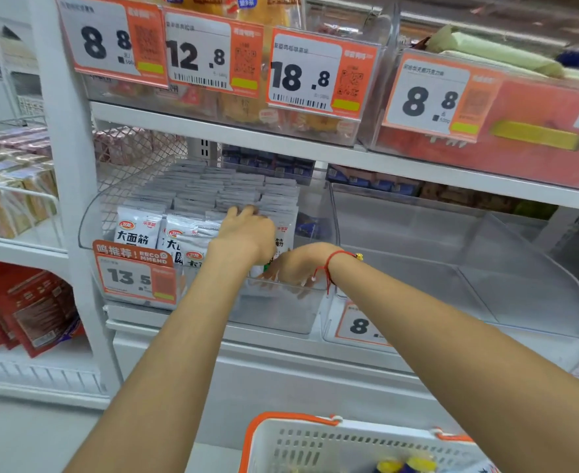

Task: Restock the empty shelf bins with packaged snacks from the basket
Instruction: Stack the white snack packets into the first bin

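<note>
A clear shelf bin holds several rows of white snack packets with black lettering. My left hand reaches into the bin and rests on the tops of the front packets, with its fingers bent over their upper edges. Lower and to the right, my right hand, a red string at its wrist, is at the bin's front right corner. Its fingers spread downward against a white packet there. The white basket with an orange rim sits at the bottom, with yellow and blue packages inside.
To the right stands an empty clear bin. Orange price tags hang on the bin fronts. The shelf above holds filled bins and juts out over my hands. A white upright post stands to the left, with wire racks of goods beyond it.
</note>
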